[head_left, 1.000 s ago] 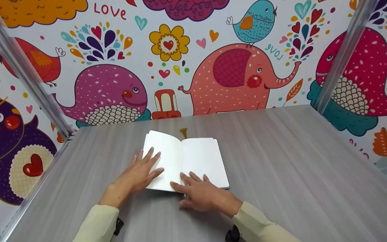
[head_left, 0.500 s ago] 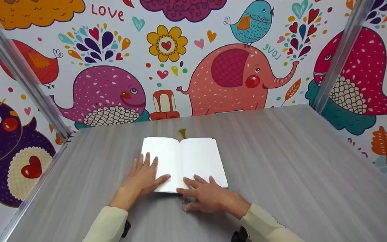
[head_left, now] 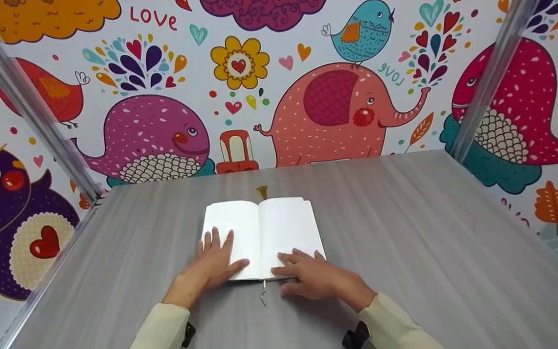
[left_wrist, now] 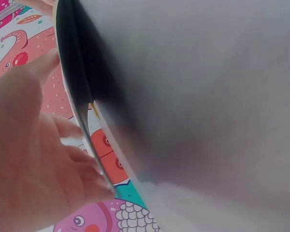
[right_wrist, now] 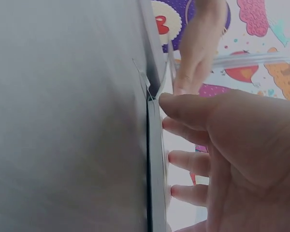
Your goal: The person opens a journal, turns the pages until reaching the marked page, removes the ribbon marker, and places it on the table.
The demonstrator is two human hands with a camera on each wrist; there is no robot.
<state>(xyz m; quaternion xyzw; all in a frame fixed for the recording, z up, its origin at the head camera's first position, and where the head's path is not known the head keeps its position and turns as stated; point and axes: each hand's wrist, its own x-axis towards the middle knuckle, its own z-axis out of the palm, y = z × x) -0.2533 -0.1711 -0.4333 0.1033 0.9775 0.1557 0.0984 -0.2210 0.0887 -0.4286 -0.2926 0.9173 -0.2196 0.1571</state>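
A notebook (head_left: 288, 223) lies open on the table, its two visible pages blank and white. My left hand (head_left: 213, 264) rests on the lower left page, fingers extended and thumb pointing toward the middle fold. In the left wrist view a dark gap shows between the left cover (left_wrist: 72, 58) and the table, so that side stands raised. My right hand (head_left: 313, 276) lies over the lower right page with its fingers spread and fingertips on the paper (right_wrist: 179, 145). A thin ribbon bookmark (head_left: 263, 293) hangs out below the spine, and a golden tassel (head_left: 262, 192) shows above it.
The notebook is on a grey wood-grain table (head_left: 405, 218). Walls printed with cartoon animals (head_left: 332, 116) stand behind and at both sides, with metal posts (head_left: 41, 106) at the corners. Dark straps (head_left: 356, 336) sit at the wrists.
The left page has come down from a more raised position. My left hand has slid slightly right and nearer; my right hand has moved right, away from the fold, uncovering the ribbon bookmark.
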